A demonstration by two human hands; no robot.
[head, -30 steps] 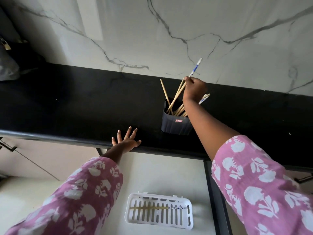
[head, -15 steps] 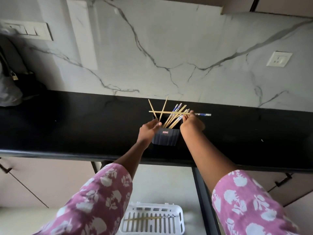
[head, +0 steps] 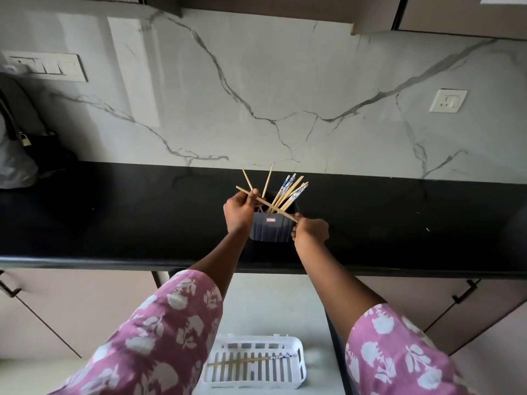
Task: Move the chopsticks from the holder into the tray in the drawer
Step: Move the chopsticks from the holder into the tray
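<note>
I see the left hand [head: 239, 210] and the right hand [head: 309, 230] at centre frame. Each pinches one end of a single wooden chopstick [head: 273, 208], which is held slantwise across the mouth of the dark holder [head: 269, 229]. The remaining chopsticks [head: 288, 192] stand in the holder, most leaning toward the upper right. The holder sits on the black surface [head: 114, 218]. At the bottom of the frame, the white tray [head: 251, 384] in the open drawer [head: 285, 303] holds a lone chopstick [head: 248, 360].

Left sleeve [head: 154, 337] & right sleeve [head: 399, 354]: same fabric, loose, approx elbow-length, mauve-pink w/ white flower-and-leaf print, motifs large & scattered. Forearms [head: 219, 263], left hand [head: 239, 213], right hand [head: 311, 232] uncovered.
</note>
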